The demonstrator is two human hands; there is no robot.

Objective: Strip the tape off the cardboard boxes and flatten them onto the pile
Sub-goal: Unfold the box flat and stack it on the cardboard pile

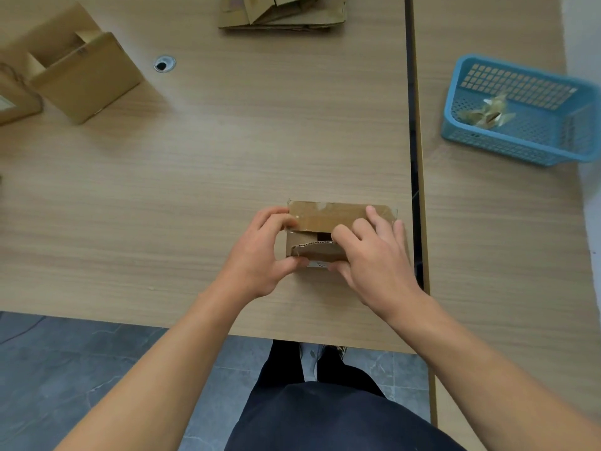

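A small cardboard box [322,216] sits near the right edge of the wooden table [201,164], its top flaps partly open and clear tape still on the far flap. My left hand [260,255] grips the box's left end, fingers on the far flap and thumb at the near side. My right hand [370,255] lies over the right half, fingers curled on the near flap and thumb under the box's near edge. A pile of flattened boxes [283,13] lies at the table's far edge.
Two more open cardboard boxes [84,76] stand at the far left. A blue plastic basket [520,138] holding crumpled tape scraps sits on the adjoining table at the right. A cable hole [164,64] is in the tabletop. A dark gap separates the two tables.
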